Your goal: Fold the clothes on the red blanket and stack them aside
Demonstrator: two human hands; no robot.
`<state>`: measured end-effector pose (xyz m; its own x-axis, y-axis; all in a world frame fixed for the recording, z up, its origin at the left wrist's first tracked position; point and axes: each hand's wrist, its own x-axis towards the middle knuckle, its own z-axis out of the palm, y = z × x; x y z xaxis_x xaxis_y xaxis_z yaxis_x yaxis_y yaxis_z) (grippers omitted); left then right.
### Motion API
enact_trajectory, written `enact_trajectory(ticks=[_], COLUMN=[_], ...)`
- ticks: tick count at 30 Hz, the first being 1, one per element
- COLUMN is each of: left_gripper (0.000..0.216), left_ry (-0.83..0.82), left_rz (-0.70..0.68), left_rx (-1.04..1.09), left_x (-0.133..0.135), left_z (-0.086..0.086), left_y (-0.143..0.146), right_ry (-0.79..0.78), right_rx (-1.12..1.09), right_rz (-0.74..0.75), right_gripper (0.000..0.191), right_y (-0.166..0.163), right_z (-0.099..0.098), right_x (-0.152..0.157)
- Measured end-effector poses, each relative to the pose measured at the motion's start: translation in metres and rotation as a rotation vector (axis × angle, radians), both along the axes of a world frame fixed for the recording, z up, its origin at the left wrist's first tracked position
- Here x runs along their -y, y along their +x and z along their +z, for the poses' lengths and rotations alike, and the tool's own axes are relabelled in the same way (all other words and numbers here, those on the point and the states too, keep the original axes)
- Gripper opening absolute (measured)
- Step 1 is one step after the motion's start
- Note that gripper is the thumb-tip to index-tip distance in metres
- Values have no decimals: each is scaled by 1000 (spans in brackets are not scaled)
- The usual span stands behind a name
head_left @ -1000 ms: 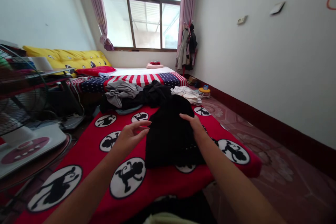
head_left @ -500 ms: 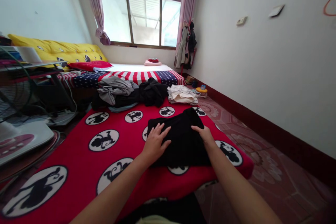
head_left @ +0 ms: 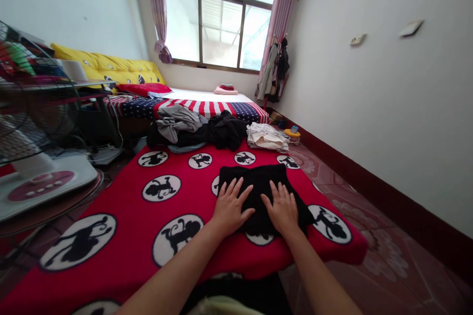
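Observation:
A black garment (head_left: 256, 184), folded into a rough rectangle, lies on the red blanket (head_left: 125, 236) printed with monkey figures in white circles. My left hand (head_left: 231, 206) rests flat on the garment's left part, fingers spread. On its right part lies my right hand (head_left: 283, 206), palm down with the fingers stretched out. Neither hand grips the cloth. What kind of garment it is does not show.
Beyond the garment sit a loose heap of dark clothes (head_left: 225, 130), a grey garment (head_left: 179, 120) and a stack of pale folded clothes (head_left: 268, 135). A fan base (head_left: 48, 182) stands at the left. Tiled floor (head_left: 391, 251) runs along the right.
My right hand has let go of the garment's right edge and moved inward to lie flat on it. The garment's raised far right corner now lies down. The view has shifted left.

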<state>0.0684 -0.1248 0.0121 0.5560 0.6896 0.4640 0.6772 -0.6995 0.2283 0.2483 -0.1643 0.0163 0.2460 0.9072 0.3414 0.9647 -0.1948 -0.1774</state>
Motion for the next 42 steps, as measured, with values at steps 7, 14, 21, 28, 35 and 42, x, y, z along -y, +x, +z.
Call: enact_trajectory(ticks=[7,14,21,28,35,42], left_gripper=[33,26,29,24,20,38], left_ry=[-188,-384,-484,-459,-219,-147], left_rz=[67,86,229,511,408,0], left_rx=[373,376,363,267,171,-12], left_x=[-48,-125,-136,-127,-90,-42], left_z=[34,42,29,25,69,38], left_y=[-17,-11,-8,1,21,48], right_ry=[31,99,89,69,-23,56], right_rx=[96,109,78,39,-4,-155], right_rz=[-82,-60,-50,-40,-39,318], right_gripper=[64,64,64,62,50,44], right_y=[10,9,10,6,5,-22], right_z=[-16,-21,-17,-13,13,52], right_x=[9,9,11,14,8,-41])
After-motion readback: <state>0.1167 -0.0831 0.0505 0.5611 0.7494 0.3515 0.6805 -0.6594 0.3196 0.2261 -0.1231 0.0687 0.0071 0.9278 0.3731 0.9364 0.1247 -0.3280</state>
